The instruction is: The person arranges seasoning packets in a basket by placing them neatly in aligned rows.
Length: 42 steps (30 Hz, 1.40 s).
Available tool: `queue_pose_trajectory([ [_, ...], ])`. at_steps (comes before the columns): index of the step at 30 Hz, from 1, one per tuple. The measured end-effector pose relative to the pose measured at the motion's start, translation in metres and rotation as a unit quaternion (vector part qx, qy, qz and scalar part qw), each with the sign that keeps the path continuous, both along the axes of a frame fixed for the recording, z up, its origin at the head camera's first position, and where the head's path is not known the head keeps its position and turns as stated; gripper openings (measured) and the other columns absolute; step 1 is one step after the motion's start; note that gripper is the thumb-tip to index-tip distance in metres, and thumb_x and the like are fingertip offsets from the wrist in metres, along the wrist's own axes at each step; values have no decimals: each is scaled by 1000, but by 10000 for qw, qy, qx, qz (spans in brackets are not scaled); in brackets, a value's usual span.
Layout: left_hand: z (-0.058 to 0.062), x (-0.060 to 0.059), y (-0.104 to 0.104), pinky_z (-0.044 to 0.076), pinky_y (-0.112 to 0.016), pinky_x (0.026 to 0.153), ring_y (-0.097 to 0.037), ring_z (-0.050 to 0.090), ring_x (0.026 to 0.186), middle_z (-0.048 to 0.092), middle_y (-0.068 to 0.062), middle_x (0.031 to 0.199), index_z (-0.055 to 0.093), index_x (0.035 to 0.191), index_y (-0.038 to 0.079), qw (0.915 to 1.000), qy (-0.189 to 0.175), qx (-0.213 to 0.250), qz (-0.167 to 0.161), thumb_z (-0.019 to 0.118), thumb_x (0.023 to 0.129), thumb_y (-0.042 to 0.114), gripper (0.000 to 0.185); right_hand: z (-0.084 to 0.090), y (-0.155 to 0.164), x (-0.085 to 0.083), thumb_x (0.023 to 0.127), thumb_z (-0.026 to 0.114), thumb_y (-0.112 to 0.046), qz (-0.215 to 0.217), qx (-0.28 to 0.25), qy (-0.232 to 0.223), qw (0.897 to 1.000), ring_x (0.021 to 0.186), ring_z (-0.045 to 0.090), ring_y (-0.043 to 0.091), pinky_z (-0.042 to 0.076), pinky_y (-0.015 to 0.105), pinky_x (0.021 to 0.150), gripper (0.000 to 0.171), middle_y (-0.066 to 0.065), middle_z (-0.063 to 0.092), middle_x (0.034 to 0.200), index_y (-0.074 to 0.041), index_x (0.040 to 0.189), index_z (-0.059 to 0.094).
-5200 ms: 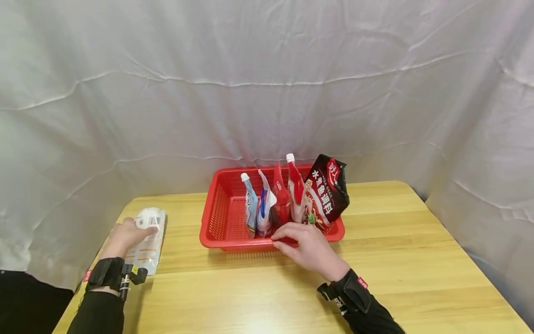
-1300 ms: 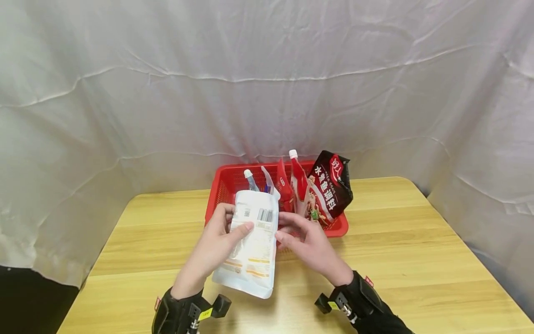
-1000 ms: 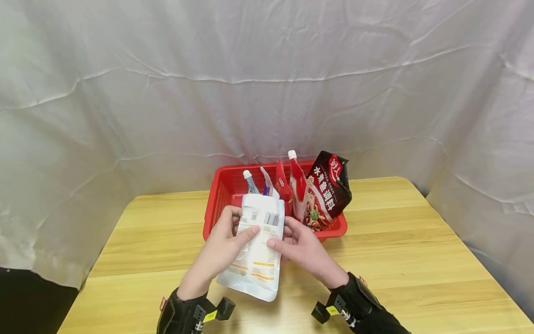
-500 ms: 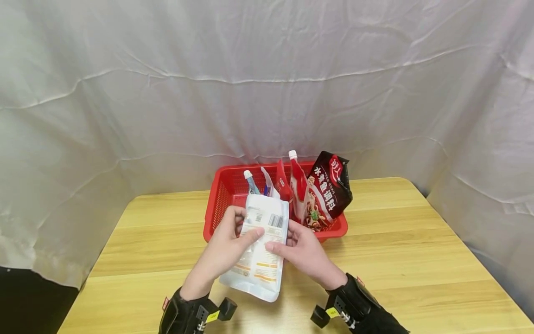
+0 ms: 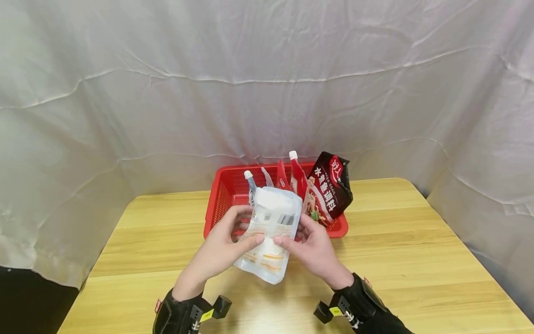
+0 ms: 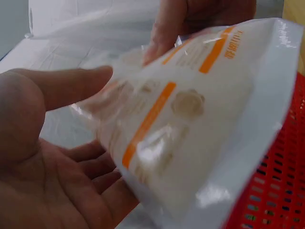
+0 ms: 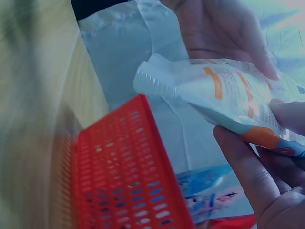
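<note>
A white pouch (image 5: 275, 218) with orange bands and a barcode is held up in front of the red basket (image 5: 211, 204), overlapping its front side in the head view. My left hand (image 5: 219, 253) grips its left edge, thumb on the printed face and fingers behind. On the opposite edge my right hand (image 5: 317, 253) pinches it the same way. The left wrist view shows the pouch (image 6: 190, 124) bulging and creased between the thumbs. In the right wrist view its sealed end (image 7: 152, 78) stands above the basket's corner.
Inside the basket stand a pale blue pouch (image 5: 251, 182) with a white cap, a red pouch (image 5: 282, 177) and a red spouted pouch (image 5: 298, 176). A black seasoning bag (image 5: 333, 185) leans over the right rim. The wooden table (image 5: 400, 260) meets a grey curtain (image 5: 267, 116) behind.
My left hand has brought the pouch from the table's left side to the basket, and my right hand has left the rim and taken hold too. Lately the pouch has shifted right and slightly up.
</note>
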<state>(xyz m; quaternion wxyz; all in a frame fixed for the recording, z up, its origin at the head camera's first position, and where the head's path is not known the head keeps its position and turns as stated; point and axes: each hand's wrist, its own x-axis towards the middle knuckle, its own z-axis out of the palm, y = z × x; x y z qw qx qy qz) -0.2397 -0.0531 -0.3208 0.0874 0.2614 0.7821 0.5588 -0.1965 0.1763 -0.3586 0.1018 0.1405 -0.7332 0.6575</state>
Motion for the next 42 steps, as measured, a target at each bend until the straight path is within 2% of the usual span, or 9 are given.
queue_pose_trajectory([
  [5,1,-2,-4,57,-40,95,-24,65,113,64,-6,131,54,142,13,9996,103,-120,-239,82,89,16,61,6,6,2,86,77,11,-195,57,608,9979,98,73,16,64,37,77,50,25,70,119,8,132,59],
  [13,0,-2,-1,59,-34,91,-21,64,107,68,-2,121,60,136,12,9970,669,-66,-393,86,85,11,58,12,10,5,81,77,17,-266,143,1192,9924,98,72,14,64,34,78,51,6,72,118,6,129,63],
  [18,-3,-1,1,62,-32,85,-20,65,108,70,-1,118,64,129,14,9954,768,184,-545,85,84,7,50,13,9,4,80,76,20,-157,228,1535,9878,104,72,14,63,33,83,52,15,72,119,8,128,63],
  [21,-5,-1,3,62,-33,87,-18,65,107,69,2,117,68,122,15,9932,976,257,-583,85,84,6,42,13,8,4,79,76,21,-129,294,1651,9858,107,71,14,62,32,85,52,22,71,119,8,128,64],
  [25,-7,-2,4,61,-33,90,-17,64,105,68,3,113,71,110,15,9902,1213,302,-627,84,85,3,31,13,8,5,77,78,21,-179,387,1684,9848,108,70,13,62,31,84,53,25,71,118,8,127,65],
  [28,-8,-2,4,61,-32,88,-16,63,101,68,5,109,71,104,16,9888,1332,280,-618,83,85,1,27,13,8,5,75,79,21,-229,420,1657,9850,107,70,12,62,30,84,54,24,72,118,9,126,66],
  [33,-10,-3,4,61,-28,78,-14,60,91,65,7,99,69,97,17,9804,1879,252,-531,83,85,0,25,11,8,6,73,79,23,-325,411,1653,9848,105,69,8,62,28,83,55,7,74,120,10,124,66],
  [37,-11,-3,5,58,-27,69,-14,59,87,65,5,97,67,90,16,9731,2243,339,-410,80,84,-5,25,11,10,7,73,78,23,-231,339,1648,9855,108,68,8,61,28,86,57,-5,71,125,11,128,64],
  [42,-12,-4,5,62,-31,75,-17,64,91,71,0,101,70,89,12,9637,2580,618,-306,74,81,-14,27,15,15,8,73,84,15,-46,598,1370,9888,113,66,13,59,32,94,66,5,70,128,4,134,63],
])
